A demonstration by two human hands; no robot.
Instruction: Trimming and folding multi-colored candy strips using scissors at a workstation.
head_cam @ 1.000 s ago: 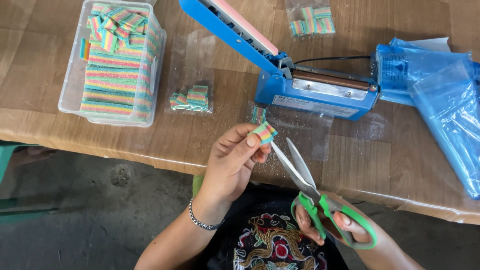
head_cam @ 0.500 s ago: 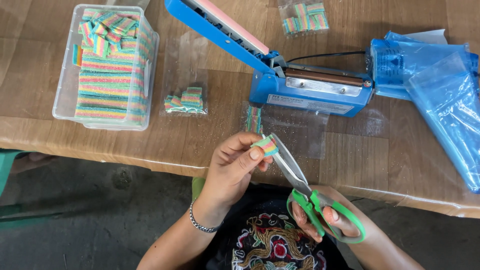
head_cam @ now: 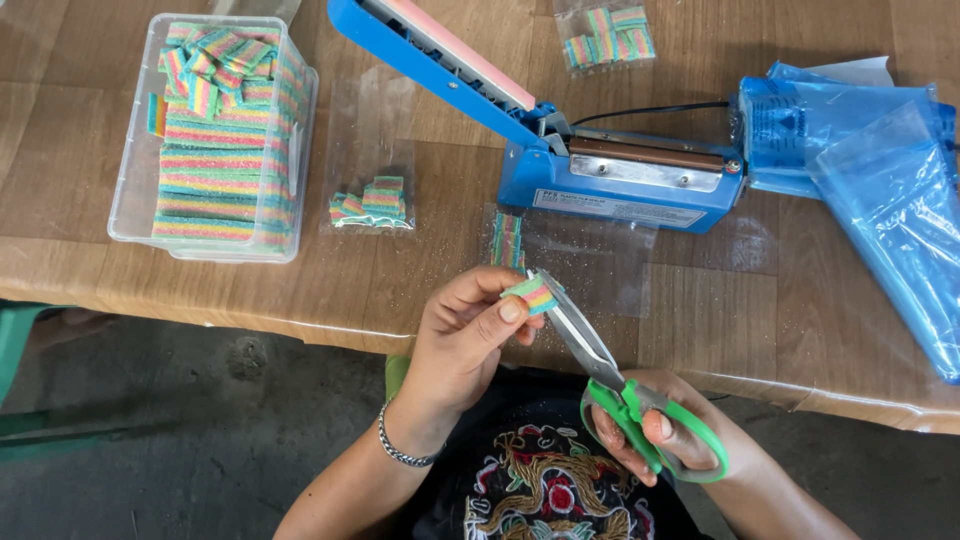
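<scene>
My left hand pinches a short rainbow-striped candy strip between thumb and fingers, just over the table's front edge. My right hand grips green-handled scissors, whose blades reach up-left and close on the strip's right end. A longer rainbow strip lies on a clear plastic bag on the wooden table right behind my hands.
A clear tub full of rainbow candy strips stands at the left. A small filled bag lies beside it, another bag at the back. A blue heat sealer with its arm raised sits centre; blue plastic bags lie right.
The scissor blades have closed onto the candy strip. Both hands have stayed at the table's front edge, shifting only slightly.
</scene>
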